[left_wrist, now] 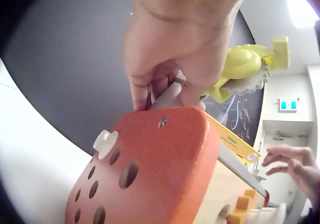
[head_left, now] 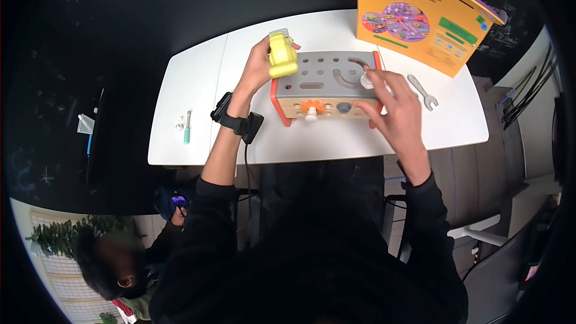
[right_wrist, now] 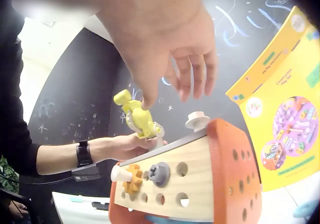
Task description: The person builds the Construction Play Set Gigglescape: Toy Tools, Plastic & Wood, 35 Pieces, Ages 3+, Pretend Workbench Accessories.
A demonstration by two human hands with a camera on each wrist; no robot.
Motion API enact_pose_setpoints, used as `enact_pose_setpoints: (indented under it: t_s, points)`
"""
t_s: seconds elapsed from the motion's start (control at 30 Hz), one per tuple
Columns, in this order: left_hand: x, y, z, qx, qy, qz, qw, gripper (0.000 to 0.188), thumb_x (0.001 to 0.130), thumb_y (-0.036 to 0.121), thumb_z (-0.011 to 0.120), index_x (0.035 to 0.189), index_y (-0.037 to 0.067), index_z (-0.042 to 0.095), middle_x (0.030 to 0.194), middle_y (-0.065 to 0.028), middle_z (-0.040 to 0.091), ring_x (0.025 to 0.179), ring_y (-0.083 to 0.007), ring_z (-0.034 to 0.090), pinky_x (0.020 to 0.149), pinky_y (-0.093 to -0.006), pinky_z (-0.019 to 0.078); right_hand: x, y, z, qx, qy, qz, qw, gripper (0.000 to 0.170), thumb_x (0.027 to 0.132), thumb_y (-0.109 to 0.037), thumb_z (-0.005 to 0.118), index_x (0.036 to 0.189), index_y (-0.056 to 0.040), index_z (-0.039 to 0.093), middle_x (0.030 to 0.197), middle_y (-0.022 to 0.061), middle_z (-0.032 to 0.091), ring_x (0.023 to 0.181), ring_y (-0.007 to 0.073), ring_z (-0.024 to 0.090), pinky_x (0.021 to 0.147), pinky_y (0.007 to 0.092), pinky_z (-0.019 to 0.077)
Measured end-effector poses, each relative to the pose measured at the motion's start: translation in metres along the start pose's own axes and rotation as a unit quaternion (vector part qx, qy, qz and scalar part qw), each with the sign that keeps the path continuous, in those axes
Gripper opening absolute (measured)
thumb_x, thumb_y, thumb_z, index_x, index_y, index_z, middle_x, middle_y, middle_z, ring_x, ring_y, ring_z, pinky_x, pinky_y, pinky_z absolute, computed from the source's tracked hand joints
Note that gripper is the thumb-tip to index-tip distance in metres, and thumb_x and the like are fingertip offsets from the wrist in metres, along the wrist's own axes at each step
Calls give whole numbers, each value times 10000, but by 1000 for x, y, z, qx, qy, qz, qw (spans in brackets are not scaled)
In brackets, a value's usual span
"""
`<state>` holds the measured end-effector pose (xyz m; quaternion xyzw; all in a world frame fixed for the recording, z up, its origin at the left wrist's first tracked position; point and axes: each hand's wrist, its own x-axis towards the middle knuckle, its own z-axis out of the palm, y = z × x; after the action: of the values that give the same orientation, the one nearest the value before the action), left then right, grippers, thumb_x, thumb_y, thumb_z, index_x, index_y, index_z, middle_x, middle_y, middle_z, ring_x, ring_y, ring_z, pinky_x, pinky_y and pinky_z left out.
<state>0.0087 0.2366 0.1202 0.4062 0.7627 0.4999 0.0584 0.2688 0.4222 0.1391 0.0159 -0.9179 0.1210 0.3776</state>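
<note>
My left hand (head_left: pixel 257 67) grips a yellow-green toy saw (head_left: pixel 282 54) over the left end of a toy workbench (head_left: pixel 318 87). A toothed grey disc (left_wrist: pixel 247 85) shows on the saw in the left wrist view, and the fingers pinch a grey bar (left_wrist: pixel 167 96). My right hand (head_left: pixel 397 108) hovers at the bench's right end, fingers loosely bent and holding nothing. Below it, a white bolt (right_wrist: pixel 197 120) stands in the grey top. On the wooden front sit an orange gear (right_wrist: pixel 132 179) with a white peg (right_wrist: pixel 120 174) and a grey bolt (right_wrist: pixel 160 174).
Behind the bench, at the right, stands a yellow box (head_left: pixel 420 18). A grey wrench (head_left: pixel 423 92) lies right of the bench. A green-handled screwdriver (head_left: pixel 187 127) and small white pieces (head_left: pixel 180 123) lie at the left of the white table (head_left: pixel 198 84). Another person (head_left: pixel 114 258) is at lower left.
</note>
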Motion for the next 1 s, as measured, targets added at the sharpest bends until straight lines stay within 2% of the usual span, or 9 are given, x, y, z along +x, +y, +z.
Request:
enact_pose_setpoints:
  t_s: [0.17, 0.3, 0.4, 0.43, 0.53, 0.67, 0.8, 0.9, 1.0]
  points:
    - [2, -15, 0, -94, -32, 46, 994, 275, 863, 93, 694, 1117, 17, 621, 1073, -85, 711, 909, -146, 671, 806, -304, 556, -6, 25, 10, -3, -72, 84, 994, 633, 646, -256, 853, 1186, 4, 649, 1209, 131, 595, 1037, 313, 598, 849, 416, 509]
    - [5, -6, -5, -89, -57, 35, 994, 262, 907, 132, 660, 1136, 12, 620, 1062, -73, 714, 917, -151, 672, 789, -287, 555, -9, 35, 23, 38, -59, 115, 991, 575, 668, -244, 853, 1143, 22, 669, 1241, 134, 586, 952, 322, 643, 787, 406, 544]
    - [8, -38, -9, -181, -102, 33, 978, 369, 902, 230, 712, 1194, 13, 648, 1174, -118, 691, 1039, -178, 655, 910, -313, 524, -14, 44, 30, 63, -40, 94, 993, 542, 680, -225, 851, 1121, 34, 671, 1240, 136, 586, 907, 318, 660, 758, 383, 557]
    - [9, -41, -14, -101, -135, 37, 985, 377, 908, 212, 701, 1220, 12, 640, 1179, -119, 683, 1050, -190, 652, 912, -314, 526, -14, 44, 28, 47, -34, 83, 995, 517, 696, -229, 843, 1101, 42, 671, 1236, 138, 589, 923, 307, 659, 771, 377, 556]
    - [4, -52, -8, -15, -73, 46, 996, 334, 945, 252, 667, 1239, 93, 645, 1150, -46, 691, 1024, -155, 648, 895, -330, 528, -16, 46, 33, 33, -31, 85, 995, 504, 732, -252, 823, 1113, 36, 661, 1245, 109, 590, 927, 293, 662, 757, 369, 558]
    - [-5, -23, 4, -76, -8, -59, 995, 430, 869, 302, 772, 1194, 49, 648, 1050, -59, 665, 977, -162, 634, 897, -349, 526, -11, 43, 33, 49, -47, 130, 989, 527, 747, -264, 819, 1151, 27, 646, 1239, 94, 595, 947, 291, 662, 763, 362, 560]
    - [-6, -28, 13, -55, 17, -25, 998, 441, 872, 236, 772, 1233, 38, 616, 1051, -72, 664, 977, -167, 635, 899, -340, 532, -8, 76, 38, 102, -6, 99, 990, 537, 787, -309, 797, 1169, 32, 633, 1260, 104, 599, 966, 311, 661, 798, 389, 554]
    - [-8, -36, 13, -5, 20, 17, 1000, 444, 883, 222, 761, 1249, 32, 597, 1048, -75, 665, 972, -168, 637, 890, -319, 524, -25, 123, 31, 100, -16, 220, 970, 413, 853, -303, 750, 1136, -12, 673, 1214, 119, 635, 947, 277, 679, 777, 377, 550]
    - [-13, -34, 13, 1, 28, -32, 999, 389, 891, 254, 755, 1162, 13, 613, 944, -73, 680, 872, -163, 646, 813, -327, 522, -48, 162, 12, 63, -63, 315, 945, 233, 845, -216, 747, 989, -35, 730, 1014, 108, 690, 831, 259, 678, 738, 366, 543]
